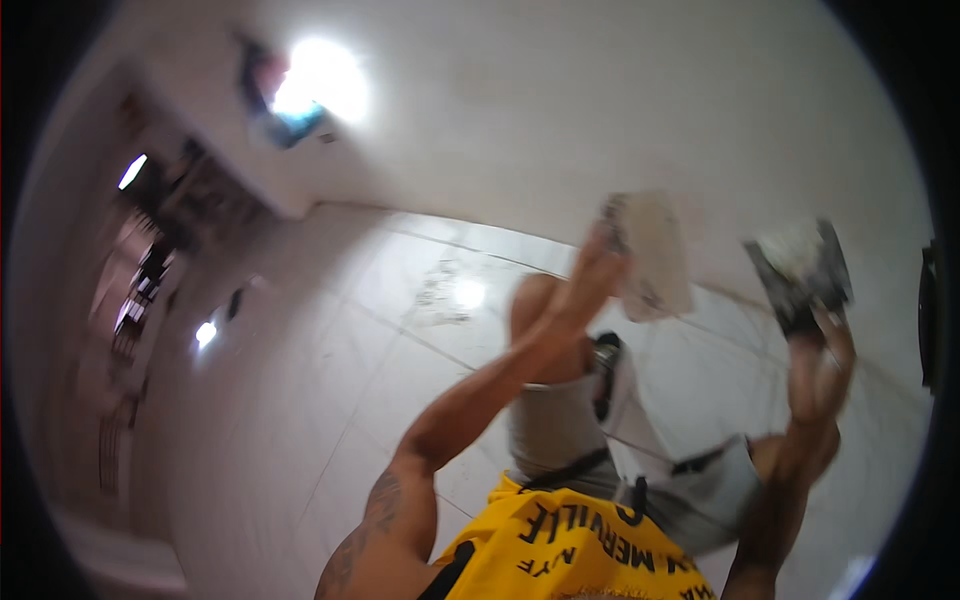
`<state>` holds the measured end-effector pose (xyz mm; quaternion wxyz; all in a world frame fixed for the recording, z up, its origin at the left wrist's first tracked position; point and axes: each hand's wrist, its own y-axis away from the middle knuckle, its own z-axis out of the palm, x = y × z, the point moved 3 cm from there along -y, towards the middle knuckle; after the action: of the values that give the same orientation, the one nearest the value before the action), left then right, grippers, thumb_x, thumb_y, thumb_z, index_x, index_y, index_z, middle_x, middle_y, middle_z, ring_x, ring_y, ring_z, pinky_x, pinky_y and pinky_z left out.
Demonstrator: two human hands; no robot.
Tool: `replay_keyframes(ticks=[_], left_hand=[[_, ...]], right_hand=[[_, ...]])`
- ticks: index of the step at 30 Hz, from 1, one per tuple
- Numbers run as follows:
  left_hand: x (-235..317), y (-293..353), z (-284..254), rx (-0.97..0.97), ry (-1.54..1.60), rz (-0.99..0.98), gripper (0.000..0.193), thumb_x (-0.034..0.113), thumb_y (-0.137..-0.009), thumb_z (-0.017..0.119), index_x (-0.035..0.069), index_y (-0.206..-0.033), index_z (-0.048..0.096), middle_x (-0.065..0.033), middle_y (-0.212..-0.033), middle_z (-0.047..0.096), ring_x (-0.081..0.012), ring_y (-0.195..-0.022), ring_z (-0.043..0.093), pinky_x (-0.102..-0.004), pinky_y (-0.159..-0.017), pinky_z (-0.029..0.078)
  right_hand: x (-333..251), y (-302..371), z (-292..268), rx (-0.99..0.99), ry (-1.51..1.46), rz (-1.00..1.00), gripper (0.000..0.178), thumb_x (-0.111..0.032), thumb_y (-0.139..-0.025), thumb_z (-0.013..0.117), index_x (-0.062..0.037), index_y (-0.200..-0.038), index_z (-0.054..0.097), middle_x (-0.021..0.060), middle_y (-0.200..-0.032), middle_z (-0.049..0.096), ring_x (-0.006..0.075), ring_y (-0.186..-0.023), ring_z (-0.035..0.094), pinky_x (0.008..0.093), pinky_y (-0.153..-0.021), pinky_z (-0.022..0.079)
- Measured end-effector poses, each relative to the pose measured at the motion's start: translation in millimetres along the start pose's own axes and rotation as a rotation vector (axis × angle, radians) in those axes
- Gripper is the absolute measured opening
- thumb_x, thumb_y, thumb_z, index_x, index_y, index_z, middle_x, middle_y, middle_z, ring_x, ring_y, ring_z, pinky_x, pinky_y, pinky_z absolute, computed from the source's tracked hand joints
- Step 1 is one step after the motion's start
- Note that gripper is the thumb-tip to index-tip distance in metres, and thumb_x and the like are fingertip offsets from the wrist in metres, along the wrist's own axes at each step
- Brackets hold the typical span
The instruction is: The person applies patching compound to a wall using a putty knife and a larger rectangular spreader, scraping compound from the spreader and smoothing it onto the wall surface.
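My left hand (603,258) is closed on a plastering trowel (658,255), whose pale rectangular plate stands close to the wall. Dark marks show along the plate's left edge, beside my fingers. At the right, my right hand (832,350) grips a wide-bladed putty knife (796,300). A lump of whitish paste (793,252) lies on its dark blade. The two tools are apart, and both are blurred by motion.
A pale wall (520,110) rises ahead above a white tiled floor (300,390). Whitish smears (440,290) mark the tiles near the wall. A bright lamp (322,80) glares at the upper left. My bent knees are between my arms.
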<state>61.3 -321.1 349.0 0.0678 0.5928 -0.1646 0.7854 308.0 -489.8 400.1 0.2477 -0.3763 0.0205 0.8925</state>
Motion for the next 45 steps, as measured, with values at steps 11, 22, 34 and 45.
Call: replay_keyframes(ticks=[11, 22, 34, 45], left_hand=[[16.3, -8.0, 76.9, -0.319, 0.468, -0.538, 0.027, 0.021, -0.092, 0.052, -0.001, -0.108, 0.054, -0.0095, -0.1, 0.063, -0.0176, -0.087, 0.064, -0.0307, -0.076, 0.055], [57.4, -2.9, 98.2, -0.486, 0.564, -0.38, 0.028, 0.019, -0.093, 0.048, -0.001, -0.112, 0.052, -0.0106, -0.103, 0.061, -0.0196, -0.088, 0.064, -0.0293, -0.076, 0.054], [44.2, -7.2, 113.4, -0.361, 0.481, -0.479, 0.031, 0.015, -0.093, 0.044, 0.0, -0.121, 0.045, -0.0107, -0.104, 0.057, -0.019, -0.089, 0.062, -0.0323, -0.073, 0.054], [48.4, -6.9, 121.2, -0.352, 0.45, -0.415, 0.034, 0.021, -0.096, 0.046, 0.0, -0.124, 0.044, -0.01, -0.108, 0.057, -0.0175, -0.094, 0.061, -0.0316, -0.076, 0.054]], right_hand=[[-10.5, 0.2, 61.8, 0.05, 1.067, -0.726, 0.018, -0.009, -0.093, 0.049, 0.0011, -0.108, 0.047, -0.0008, -0.063, 0.049, 0.0075, -0.054, 0.045, 0.0261, -0.05, 0.038], [-3.8, -11.7, 72.9, -0.764, 1.248, -1.007, 0.076, 0.013, -0.07, 0.061, -0.0066, -0.139, 0.033, 0.0187, -0.138, 0.041, 0.0365, -0.125, 0.044, 0.0472, -0.102, 0.04], [-7.6, -11.2, 41.2, -0.697, 1.328, -0.929, 0.066, -0.006, -0.072, 0.07, -0.0062, -0.133, 0.044, 0.0157, -0.137, 0.044, 0.0329, -0.125, 0.044, 0.0487, -0.104, 0.037], [-14.1, -13.9, 38.5, -0.593, 1.474, -0.917, 0.057, -0.014, -0.078, 0.063, -0.0088, -0.132, 0.046, 0.0108, -0.137, 0.046, 0.0288, -0.126, 0.044, 0.0461, -0.106, 0.036]])
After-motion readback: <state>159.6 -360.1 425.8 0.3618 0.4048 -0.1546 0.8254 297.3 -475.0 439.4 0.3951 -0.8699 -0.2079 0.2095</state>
